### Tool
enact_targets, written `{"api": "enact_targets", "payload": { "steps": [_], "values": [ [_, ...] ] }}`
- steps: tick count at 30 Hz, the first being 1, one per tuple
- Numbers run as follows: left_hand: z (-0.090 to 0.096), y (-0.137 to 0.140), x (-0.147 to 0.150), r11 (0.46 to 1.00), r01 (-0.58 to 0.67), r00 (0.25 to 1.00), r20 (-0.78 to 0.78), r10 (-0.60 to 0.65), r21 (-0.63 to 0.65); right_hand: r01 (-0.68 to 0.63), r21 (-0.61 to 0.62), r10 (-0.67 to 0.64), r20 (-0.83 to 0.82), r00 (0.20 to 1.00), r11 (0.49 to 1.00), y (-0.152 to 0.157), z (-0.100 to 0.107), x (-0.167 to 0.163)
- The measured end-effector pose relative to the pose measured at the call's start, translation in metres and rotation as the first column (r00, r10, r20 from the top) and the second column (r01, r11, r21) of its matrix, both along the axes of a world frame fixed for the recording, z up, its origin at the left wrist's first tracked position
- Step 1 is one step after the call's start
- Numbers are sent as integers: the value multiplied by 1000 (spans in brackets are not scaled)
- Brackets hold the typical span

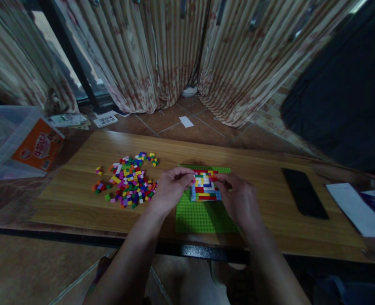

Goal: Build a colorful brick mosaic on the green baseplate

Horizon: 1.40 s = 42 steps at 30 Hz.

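A many-coloured block of toy bricks is over the far half of a green studded baseplate. Its top shows white, red, yellow, blue and green pieces. My left hand is closed, thumb and fingers pinched at the block's left edge. On the opposite side, my right hand pinches the right edge, its fingers curled. I cannot tell whether the block is pressed onto the baseplate or held just above it. Left of my left hand lies a spread pile of small loose bricks in mixed colours.
The wooden table bears a black phone-like slab at the right. White paper lies beyond it. A clear plastic bin with an orange label stands at far left. Striped curtains hang behind, above a tiled floor.
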<state>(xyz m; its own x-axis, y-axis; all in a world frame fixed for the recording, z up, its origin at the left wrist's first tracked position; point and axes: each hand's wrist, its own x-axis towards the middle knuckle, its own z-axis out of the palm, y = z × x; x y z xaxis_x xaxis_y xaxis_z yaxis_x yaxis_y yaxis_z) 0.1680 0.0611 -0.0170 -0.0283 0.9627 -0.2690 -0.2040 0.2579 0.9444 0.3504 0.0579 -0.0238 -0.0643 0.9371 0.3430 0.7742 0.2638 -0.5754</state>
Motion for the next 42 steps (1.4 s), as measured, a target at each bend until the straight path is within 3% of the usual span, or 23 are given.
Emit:
{"api": "enact_targets", "payload": {
  "steps": [8,25,33,37,42],
  "values": [
    [0,0,-1,1000,15,1000,-9,-15,18,146,-172,-186,-242,952,974,4,-3,7],
    [-1,-1,-3,999,21,1000,11,-21,26,77,-392,-287,-514,808,917,14,-25,-5],
    [-17,7,-18,984,-24,973,-220,62,175,67,-365,-273,-549,790,929,14,-34,-4],
    [-12,10,-39,970,-57,869,-466,165,236,81,-387,-294,-532,794,919,14,-32,-3],
    [-9,19,-62,960,-122,491,-826,278,250,39,-393,-244,-485,840,919,8,-24,-4]
  ]
}}
